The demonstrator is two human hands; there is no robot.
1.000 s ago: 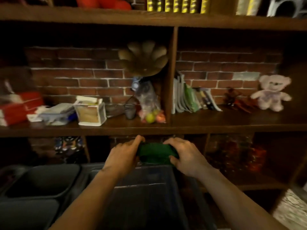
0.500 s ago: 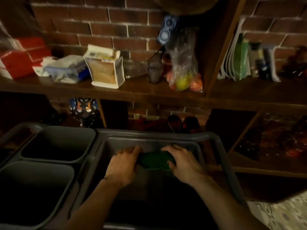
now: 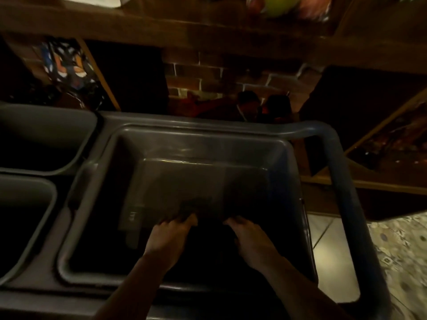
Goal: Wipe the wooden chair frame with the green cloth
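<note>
Both my hands reach down into a large grey tub (image 3: 231,137) on a cart. The green cloth (image 3: 203,207) shows only as a dark, blurred bundle low in the tub, in deep shadow. My left hand (image 3: 172,236) has its fingers curled onto the cloth's left end. At the right end, my right hand (image 3: 250,242) grips in the same way. No wooden chair frame is in view.
Two smaller grey bins (image 3: 41,139) sit to the left of the tub. The cart's handle bar (image 3: 342,181) runs along the right. A wooden shelf unit (image 3: 184,31) with a brick back wall stands just behind. Patterned floor tiles (image 3: 399,262) show at the right.
My head has tilted down and closer, so the upper shelves have left the view. Both hands have carried the cloth from the tub's far rim down into the tub.
</note>
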